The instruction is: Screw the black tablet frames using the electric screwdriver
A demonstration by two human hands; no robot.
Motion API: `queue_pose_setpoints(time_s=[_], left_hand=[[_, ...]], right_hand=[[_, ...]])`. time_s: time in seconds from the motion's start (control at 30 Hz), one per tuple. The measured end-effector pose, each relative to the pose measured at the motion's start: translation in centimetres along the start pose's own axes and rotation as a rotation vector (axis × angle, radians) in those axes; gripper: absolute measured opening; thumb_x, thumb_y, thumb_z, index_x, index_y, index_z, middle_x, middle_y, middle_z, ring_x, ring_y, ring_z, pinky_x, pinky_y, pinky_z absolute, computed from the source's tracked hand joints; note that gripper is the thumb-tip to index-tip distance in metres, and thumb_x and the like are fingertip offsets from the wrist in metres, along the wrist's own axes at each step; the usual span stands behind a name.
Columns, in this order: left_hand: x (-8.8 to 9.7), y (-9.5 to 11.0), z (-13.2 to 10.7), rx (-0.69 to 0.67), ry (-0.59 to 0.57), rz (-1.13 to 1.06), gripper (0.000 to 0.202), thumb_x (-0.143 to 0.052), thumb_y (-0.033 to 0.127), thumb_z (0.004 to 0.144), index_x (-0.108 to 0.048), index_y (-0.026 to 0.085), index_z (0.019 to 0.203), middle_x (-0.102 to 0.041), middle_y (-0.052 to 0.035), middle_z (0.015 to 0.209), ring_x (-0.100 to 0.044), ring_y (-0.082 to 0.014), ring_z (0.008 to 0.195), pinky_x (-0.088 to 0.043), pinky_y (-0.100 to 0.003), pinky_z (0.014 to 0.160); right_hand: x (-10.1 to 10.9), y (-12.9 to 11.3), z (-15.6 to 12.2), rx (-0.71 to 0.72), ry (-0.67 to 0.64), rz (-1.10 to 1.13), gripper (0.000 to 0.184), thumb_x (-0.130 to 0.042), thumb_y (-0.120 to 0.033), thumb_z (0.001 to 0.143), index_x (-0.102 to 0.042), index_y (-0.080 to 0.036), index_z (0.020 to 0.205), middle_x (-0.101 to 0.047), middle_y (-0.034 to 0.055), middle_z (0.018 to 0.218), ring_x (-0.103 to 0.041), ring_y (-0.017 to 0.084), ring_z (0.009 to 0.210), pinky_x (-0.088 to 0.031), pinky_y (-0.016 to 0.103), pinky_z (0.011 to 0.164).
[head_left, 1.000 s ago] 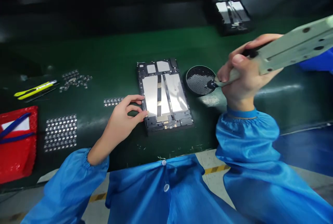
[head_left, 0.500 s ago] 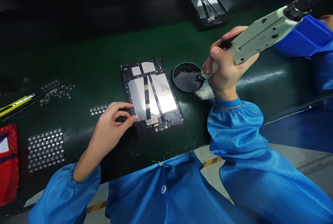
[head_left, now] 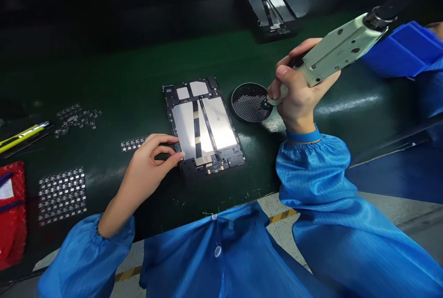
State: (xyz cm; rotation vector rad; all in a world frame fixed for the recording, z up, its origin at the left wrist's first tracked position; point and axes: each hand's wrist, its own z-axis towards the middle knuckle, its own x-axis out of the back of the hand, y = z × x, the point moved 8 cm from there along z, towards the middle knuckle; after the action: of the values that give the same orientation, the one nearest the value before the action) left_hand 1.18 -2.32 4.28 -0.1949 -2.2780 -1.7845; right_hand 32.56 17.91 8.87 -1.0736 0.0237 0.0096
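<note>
Counter (head_left: 121, 72): dark green belt surface across the whole view. It sits in the frame as it did half a second ago, and further left than a second ago.
Sleeves: the person's blue smock covers both forearms down to the wrists.
Electric screwdriver (head_left: 332, 51): pale grey body slanting up to the right, with its tip down at the right rim of the screw dish. The tip has not left that spot, and the body sits a little lower in the view than before.
Tablet chassis (head_left: 204, 125): open back facing up, flat on the counter at centre, just left of the dish. Position unchanged.
Second chassis (head_left: 270, 9): far up the counter, well apart from the first.
Right hand (head_left: 297, 95): closed tight around the screwdriver's grip, as before.
Left hand (head_left: 148, 171): half curled, with forefinger and thumb tips pressed to the chassis's lower left edge and a gap between them. It encloses nothing and still rests where it was.
Screw dish (head_left: 251, 102): round and black, just beside the chassis's upper right.
Parts sheet (head_left: 62, 194): grid of small pieces at the near left.
Red bag (head_left: 12, 215): cut off by the left edge, showing less than a second ago.
Loose parts (head_left: 78, 116): small heap at the far left.
Yellow knife (head_left: 20, 133): beside the heap.
Parts strip (head_left: 133, 143): just left of the left hand's fingers.
</note>
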Motion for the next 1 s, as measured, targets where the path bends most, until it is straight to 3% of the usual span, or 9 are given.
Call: queue_pose_setpoints(time_s=[0.27, 0.53, 0.67, 0.83, 0.93, 1.0], left_hand=[[-0.1, -0.2, 0.1, -0.008, -0.004, 0.022, 0.034, -0.090, 0.040, 0.092, -0.076, 0.022, 0.117, -0.066, -0.0084, 0.134, -0.075, -0.0170, 0.097, -0.070, -0.022, 0.073], [-0.6, 0.0, 0.8, -0.041, -0.032, -0.045, 0.028, -0.089, 0.031, 0.090, -0.080, 0.020, 0.114, -0.065, -0.0095, 0.130, -0.075, -0.0173, 0.094, -0.071, -0.023, 0.071], [-0.7, 0.1, 0.9, -0.097, -0.003, -0.023, 0.026, -0.090, 0.026, 0.087, -0.081, 0.018, 0.109, -0.065, -0.0080, 0.118, -0.071, -0.0138, 0.082, -0.068, -0.024, 0.066], [-1.2, 0.0, 1.0, -0.186, -0.014, 0.011, 0.024, -0.091, 0.020, 0.089, -0.081, 0.017, 0.110, -0.070, -0.0023, 0.093, -0.067, -0.0132, 0.076, -0.060, -0.026, 0.072], [-1.5, -0.3, 1.3, -0.214, -0.012, 0.026, 0.027, -0.094, 0.017, 0.088, -0.080, 0.017, 0.111, -0.074, -0.0033, 0.096, -0.069, -0.0158, 0.085, -0.057, -0.027, 0.079], [-1.6, -0.3, 1.6, -0.237, -0.006, 0.036, 0.031, -0.095, 0.015, 0.087, -0.080, 0.017, 0.114, -0.075, -0.0038, 0.100, -0.069, -0.0162, 0.087, -0.056, -0.028, 0.080]], right_hand=[[-0.1, -0.8, -0.1, 0.052, -0.018, -0.001, 0.067, -0.081, -0.065, 0.084, -0.045, -0.020, 0.119, -0.055, 0.0021, 0.091, -0.040, -0.001, 0.064, -0.029, 0.018, 0.048], [-1.5, -4.0, -0.6, 0.148, 0.042, 0.120, 0.059, -0.078, -0.052, 0.089, -0.041, -0.017, 0.119, -0.054, 0.0027, 0.095, -0.040, -0.002, 0.059, -0.028, 0.017, 0.044], [-5.6, -6.3, -2.3, 0.098, 0.000, 0.228, 0.051, -0.072, -0.043, 0.094, -0.037, -0.017, 0.120, -0.054, 0.0011, 0.096, -0.035, -0.003, 0.055, -0.027, 0.018, 0.043], [-13.5, -8.9, -5.4, 0.014, -0.242, 0.364, 0.050, -0.075, -0.044, 0.092, -0.043, -0.017, 0.119, -0.059, 0.0000, 0.093, -0.038, -0.002, 0.053, -0.028, 0.019, 0.043], [-17.6, -9.1, -7.1, -0.028, -0.397, 0.401, 0.050, -0.074, -0.048, 0.091, -0.049, -0.016, 0.120, -0.061, -0.0006, 0.092, -0.042, -0.001, 0.052, -0.034, 0.018, 0.043], [-19.1, -8.6, -7.8, -0.054, -0.427, 0.400, 0.053, -0.075, -0.052, 0.090, -0.049, -0.014, 0.118, -0.061, -0.0011, 0.090, -0.044, 0.000, 0.051, -0.036, 0.018, 0.044]])
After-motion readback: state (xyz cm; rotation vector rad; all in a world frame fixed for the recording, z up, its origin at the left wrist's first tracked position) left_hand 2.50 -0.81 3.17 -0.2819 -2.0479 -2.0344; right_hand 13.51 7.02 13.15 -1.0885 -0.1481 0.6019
